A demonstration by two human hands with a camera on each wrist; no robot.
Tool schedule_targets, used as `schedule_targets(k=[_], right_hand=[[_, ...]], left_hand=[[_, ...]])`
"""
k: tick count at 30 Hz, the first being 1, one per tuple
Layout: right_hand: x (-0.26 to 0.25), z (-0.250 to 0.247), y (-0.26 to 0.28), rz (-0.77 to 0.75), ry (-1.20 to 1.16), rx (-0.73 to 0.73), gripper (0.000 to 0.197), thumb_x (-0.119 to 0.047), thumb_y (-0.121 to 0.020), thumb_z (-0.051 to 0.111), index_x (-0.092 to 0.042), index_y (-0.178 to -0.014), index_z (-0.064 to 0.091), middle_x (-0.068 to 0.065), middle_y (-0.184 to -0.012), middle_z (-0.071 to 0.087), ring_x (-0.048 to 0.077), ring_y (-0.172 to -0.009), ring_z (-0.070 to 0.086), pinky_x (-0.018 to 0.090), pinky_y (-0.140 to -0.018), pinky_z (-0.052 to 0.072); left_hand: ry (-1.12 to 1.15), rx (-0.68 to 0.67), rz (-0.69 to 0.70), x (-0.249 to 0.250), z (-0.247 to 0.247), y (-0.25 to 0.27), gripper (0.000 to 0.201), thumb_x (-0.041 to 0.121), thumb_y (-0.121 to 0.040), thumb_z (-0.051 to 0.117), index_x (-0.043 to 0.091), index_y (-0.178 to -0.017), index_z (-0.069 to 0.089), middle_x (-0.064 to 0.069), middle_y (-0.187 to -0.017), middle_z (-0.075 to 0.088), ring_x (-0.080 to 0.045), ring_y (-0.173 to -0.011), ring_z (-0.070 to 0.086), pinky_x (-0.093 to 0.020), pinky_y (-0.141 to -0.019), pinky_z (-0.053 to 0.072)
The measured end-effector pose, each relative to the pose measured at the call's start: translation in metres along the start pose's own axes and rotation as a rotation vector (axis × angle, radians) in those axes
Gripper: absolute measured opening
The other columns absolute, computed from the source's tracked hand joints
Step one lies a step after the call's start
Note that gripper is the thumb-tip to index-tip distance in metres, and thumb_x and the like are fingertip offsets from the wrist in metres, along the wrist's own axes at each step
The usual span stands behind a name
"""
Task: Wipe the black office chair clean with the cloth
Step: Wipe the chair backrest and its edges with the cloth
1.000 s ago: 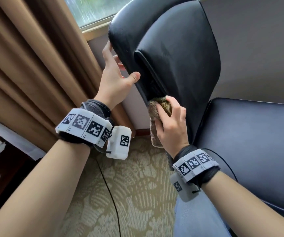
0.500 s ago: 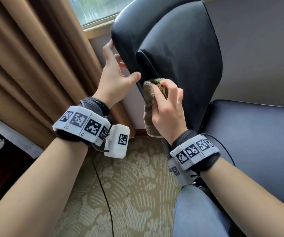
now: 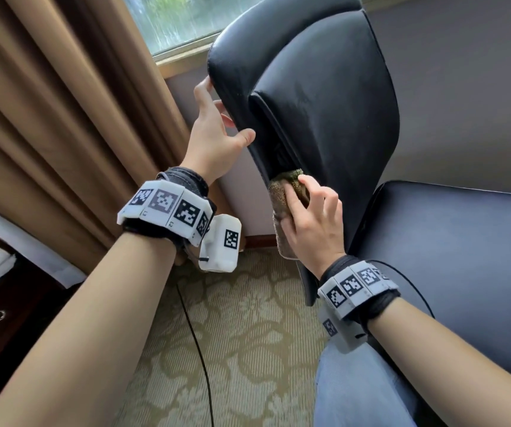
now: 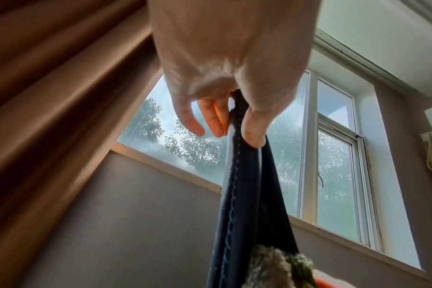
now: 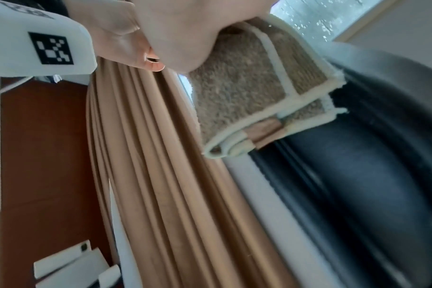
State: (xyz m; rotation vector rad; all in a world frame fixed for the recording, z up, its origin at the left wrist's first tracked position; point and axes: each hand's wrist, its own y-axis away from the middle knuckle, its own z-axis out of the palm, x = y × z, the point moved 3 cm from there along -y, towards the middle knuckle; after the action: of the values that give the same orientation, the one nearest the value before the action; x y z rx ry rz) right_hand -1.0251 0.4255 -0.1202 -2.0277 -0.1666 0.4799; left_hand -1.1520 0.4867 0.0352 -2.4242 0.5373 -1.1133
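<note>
Left hand clamped on chair backrest's left edge, thumb in front, fingers behind. Right hand gripping folded cloth, pressed into seam low on same edge.

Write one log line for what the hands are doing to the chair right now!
left hand: grips backrest edge | right hand: presses cloth into backrest fold | step: wiping

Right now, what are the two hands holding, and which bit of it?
The left hand pinches the side edge of the black chair's backrest. The right hand holds the folded brown cloth by its middle, pressing it against the backrest.
</note>
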Motion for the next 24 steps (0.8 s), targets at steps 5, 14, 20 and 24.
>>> schedule_targets(k=[5, 14, 20, 24], right_hand=[[-0.013, 0.012, 0.005, 0.228, -0.008, -0.01, 0.052, -0.051, -0.082, 0.05, -0.02, -0.124, 0.058, 0.01, -0.133, 0.028, 0.029, -0.107, 0.033, 0.049, -0.084, 0.042], [-0.016, -0.004, -0.028, 0.302, -0.371, 0.192, 0.033, -0.02, -0.083, 0.054, -0.011, -0.111, 0.067, 0.003, -0.122, 0.037, 0.023, -0.101, 0.036, 0.031, -0.093, 0.035], [-0.031, 0.003, -0.036, 0.51, -0.502, 0.204, 0.037, -0.033, -0.082, 0.054, -0.018, -0.113, 0.067, 0.012, -0.12, 0.049, 0.013, -0.1, 0.035, 0.023, -0.092, 0.028], [-0.03, 0.006, -0.023, 0.546, -0.524, 0.212, 0.035, -0.031, -0.081, 0.056, -0.018, -0.111, 0.069, 0.012, -0.12, 0.049, 0.005, -0.099, 0.03, 0.02, -0.094, 0.028]], left_hand=[[0.006, 0.001, 0.002, -0.002, 0.0, -0.003, 0.079, 0.007, -0.078, 0.067, 0.013, -0.138, 0.016, -0.007, -0.111, 0.058, -0.009, -0.085, 0.055, -0.022, -0.083, 0.046], [0.027, -0.033, 0.013, -0.006, -0.005, -0.009, 0.078, 0.013, -0.073, 0.071, 0.01, -0.131, 0.019, -0.002, -0.104, 0.057, -0.007, -0.079, 0.056, -0.023, -0.077, 0.047], [0.049, -0.037, 0.053, 0.0, -0.012, -0.009, 0.104, 0.015, -0.069, 0.071, 0.017, -0.145, 0.0, -0.006, -0.097, 0.064, -0.011, -0.074, 0.062, -0.016, -0.071, 0.048], [0.011, -0.018, 0.08, 0.009, -0.02, -0.012, 0.092, 0.016, -0.071, 0.071, 0.024, -0.144, 0.016, 0.003, -0.089, 0.066, -0.001, -0.069, 0.06, -0.012, -0.072, 0.047]])
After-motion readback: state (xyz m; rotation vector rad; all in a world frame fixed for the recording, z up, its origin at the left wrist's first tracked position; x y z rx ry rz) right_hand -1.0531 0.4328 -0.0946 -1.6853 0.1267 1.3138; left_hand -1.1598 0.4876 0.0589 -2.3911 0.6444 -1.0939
